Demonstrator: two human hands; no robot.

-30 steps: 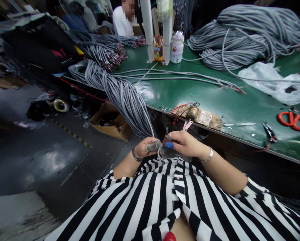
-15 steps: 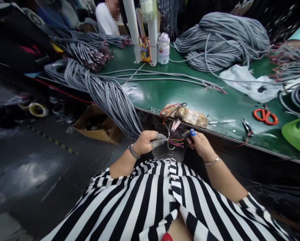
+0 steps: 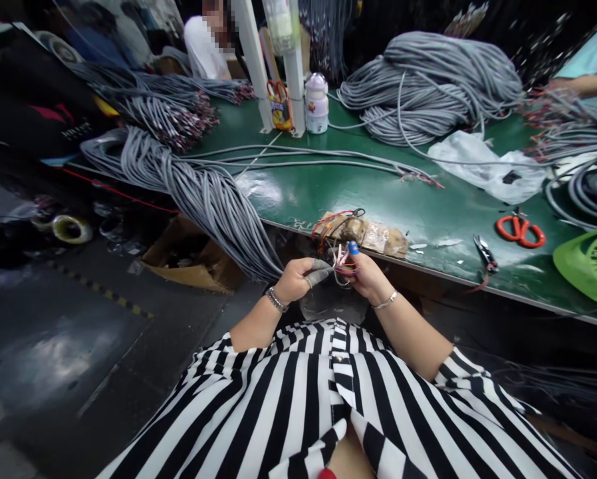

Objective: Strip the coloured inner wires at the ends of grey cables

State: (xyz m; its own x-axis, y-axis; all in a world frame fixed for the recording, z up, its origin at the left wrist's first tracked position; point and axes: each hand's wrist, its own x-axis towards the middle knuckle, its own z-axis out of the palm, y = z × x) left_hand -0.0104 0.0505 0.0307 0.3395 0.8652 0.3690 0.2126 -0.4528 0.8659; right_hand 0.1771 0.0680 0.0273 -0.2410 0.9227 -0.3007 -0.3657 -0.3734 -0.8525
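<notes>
My left hand [image 3: 301,276], with grey finger covers on thumb and finger, pinches the end of a grey cable. From that end fan out thin coloured wires [image 3: 346,270], reddish and purple among them. My right hand [image 3: 367,274], a blue cover on its thumb, is closed on these wires just right of the left fingertips. Behind the hands, a pale pink clip [image 3: 339,255] shows near the bench edge. A thick bundle of grey cables [image 3: 219,206] drapes off the bench and ends beside my left hand.
On the green bench [image 3: 298,189] lie a taped block [image 3: 373,236], cutters [image 3: 486,254], red-handled scissors [image 3: 520,231] and a plastic bag [image 3: 488,166]. A green basket [image 3: 590,266] stands right. Large cable coils [image 3: 433,86] and a bottle [image 3: 317,103] are behind. A cardboard box [image 3: 189,256] is below.
My right hand has moved left from beyond the wire tips and now grips the coloured wires. My left hand keeps its pinch on the cable. The view has shifted slightly.
</notes>
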